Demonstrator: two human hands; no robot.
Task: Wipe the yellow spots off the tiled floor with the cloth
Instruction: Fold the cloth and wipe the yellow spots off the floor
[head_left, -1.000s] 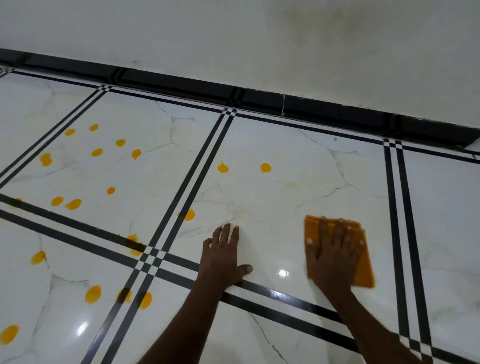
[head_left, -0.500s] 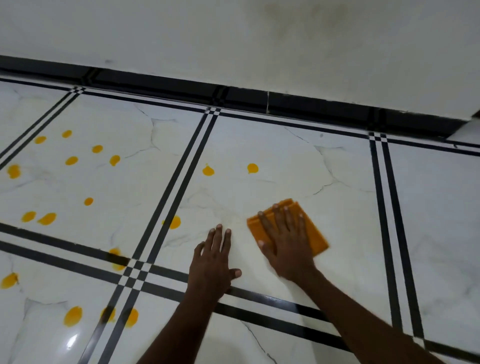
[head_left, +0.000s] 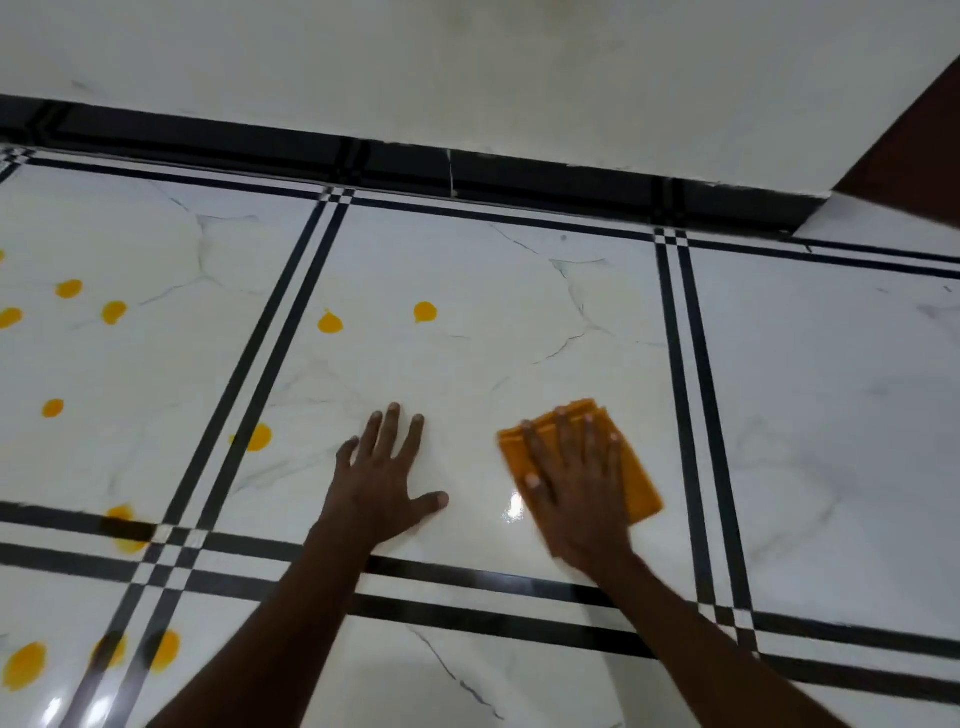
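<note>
A glossy white tiled floor (head_left: 519, 291) fills most of the view, its marble-look tiles veined with thin grey lines and divided by paired black stripes that cross in small checkered squares. Along the far edge runs a black skirting board (head_left: 545, 174), and above it rises a plain cream wall (head_left: 467, 67). A dark brown surface (head_left: 924, 140) cuts across the upper right corner — what it is cannot be told.

Two bare forearms reach in from the bottom onto the middle tile. The left hand (head_left: 384, 483) lies flat on the bare tile, palm down, fingers straight and slightly spread, thumb stuck out to the right. The right hand (head_left: 576, 493) presses flat on a folded orange cloth (head_left: 641, 493), fingers straight and a little apart, thumb resting near the cloth's left edge. The cloth lies on the right half of the middle tile, just right of the left hand without touching it, and shows past the hand on its far and right sides.

Yellow spots (head_left: 425, 312) dot the floor — two on the middle tile beyond the hands, one at that tile's left edge near the stripes, and many more scattered over the tiles to the left, some lying across the black stripes. All are well apart from the cloth.
</note>
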